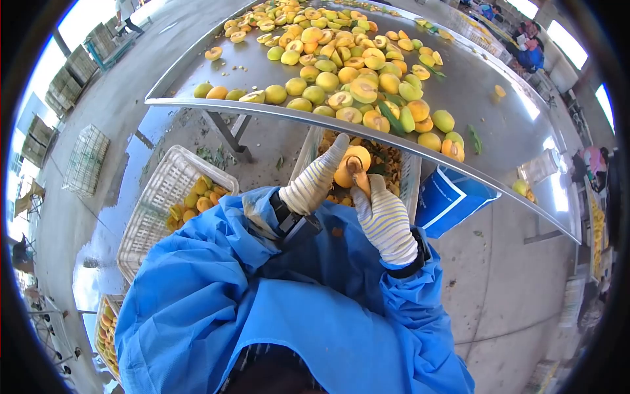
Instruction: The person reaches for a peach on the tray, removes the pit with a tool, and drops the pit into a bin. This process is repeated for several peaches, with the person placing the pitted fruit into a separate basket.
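Observation:
My left hand (313, 180), in a striped knit glove, is closed on a yellow peach (354, 159) just below the table edge. The peach's cut side shows, with a round hollow in it. My right hand (388, 226), gloved alike, pinches a small orange-brown piece (360, 178) against the peach; I cannot tell whether it is a tool or part of the fruit. Beneath both hands stands a crate (410, 187) of orange-brown scraps. In front, many whole and halved yellow peaches (328, 82) lie heaped on the metal table (187, 79).
A white plastic crate (141, 226) of peaches stands at my left, another crate (105, 335) behind it. A blue bag or bin (453, 200) is under the table at right. The metal table edge (289, 113) runs close before my hands. Other people (528, 49) are farther off.

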The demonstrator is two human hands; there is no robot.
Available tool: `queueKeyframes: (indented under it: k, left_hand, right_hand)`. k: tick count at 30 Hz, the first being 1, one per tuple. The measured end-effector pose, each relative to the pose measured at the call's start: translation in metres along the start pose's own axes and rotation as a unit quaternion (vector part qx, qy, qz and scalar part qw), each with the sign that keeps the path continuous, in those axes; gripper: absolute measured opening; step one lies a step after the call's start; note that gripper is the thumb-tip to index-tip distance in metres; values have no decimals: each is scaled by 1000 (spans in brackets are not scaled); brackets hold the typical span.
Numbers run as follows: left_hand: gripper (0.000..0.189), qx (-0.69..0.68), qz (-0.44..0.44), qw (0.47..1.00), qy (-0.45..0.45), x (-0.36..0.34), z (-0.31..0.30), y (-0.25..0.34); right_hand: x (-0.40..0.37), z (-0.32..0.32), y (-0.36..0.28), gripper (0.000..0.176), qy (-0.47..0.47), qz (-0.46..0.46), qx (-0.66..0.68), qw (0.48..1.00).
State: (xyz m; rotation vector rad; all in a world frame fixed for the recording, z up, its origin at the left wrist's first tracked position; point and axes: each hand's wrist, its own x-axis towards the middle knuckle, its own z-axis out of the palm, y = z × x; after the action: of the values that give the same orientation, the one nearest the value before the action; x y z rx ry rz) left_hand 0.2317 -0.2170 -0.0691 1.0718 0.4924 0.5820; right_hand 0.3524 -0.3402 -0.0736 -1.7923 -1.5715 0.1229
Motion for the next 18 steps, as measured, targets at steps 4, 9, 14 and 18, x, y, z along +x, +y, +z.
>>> queueKeyframes:
  k: [4, 9, 14, 18]
  left_hand:
    - [80, 13, -45, 999, 2, -4, 2, 4]
    - [80, -13, -48, 999, 11, -1, 2, 3]
    - [80, -25, -51, 998, 27, -6, 6, 5]
    - [79, 77, -159, 984, -6, 3, -26, -6]
  right_hand:
    - [-1, 1, 1, 25, -13, 11, -25, 1000]
    - [1, 3, 3, 25, -13, 0, -30, 999]
    - [-1, 6, 4, 27, -46, -3, -101, 994]
    - [-4, 2, -1, 29, -95, 8, -113, 989]
